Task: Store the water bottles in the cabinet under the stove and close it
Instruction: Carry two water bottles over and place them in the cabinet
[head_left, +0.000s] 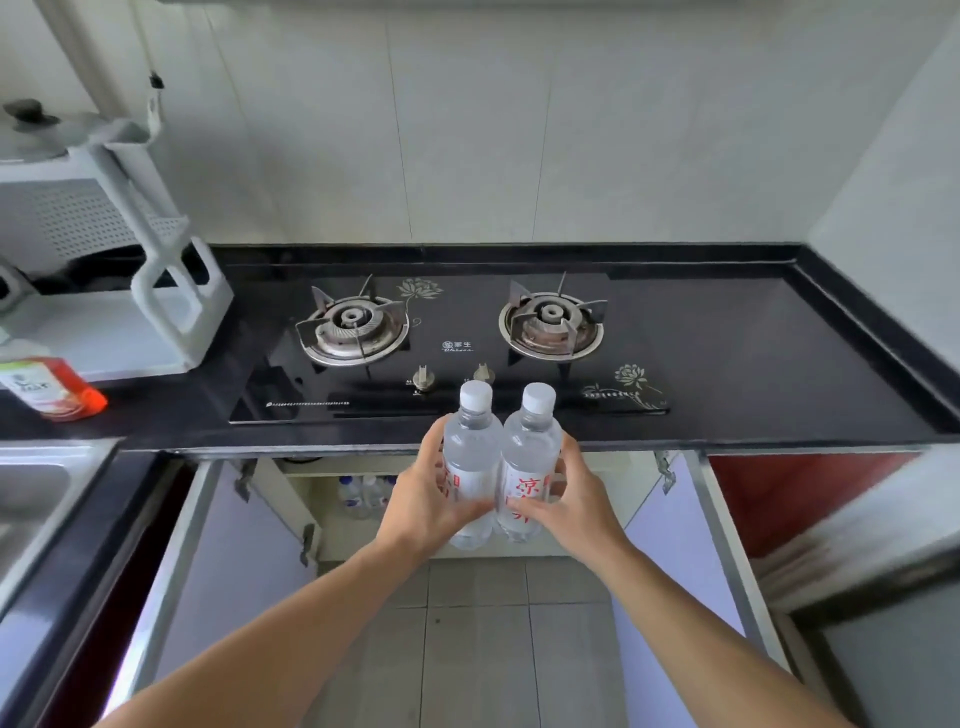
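Mid-task: your left hand (422, 499) and right hand (563, 501) each grip a water bottle (470, 462), (527, 467) upright, touching. Some bottles (361, 493) already inside the cabinet (332, 519); both doors (228, 571) open, closing still left.

I see both cabinet doors (218, 561) swung wide, opening between them clear. Stored bottles (363, 493) crowd the back-left of the cabinet (519, 470); right side looks free. Counter (727, 415) edge overhangs the opening. Floor (493, 649) ahead is bare.
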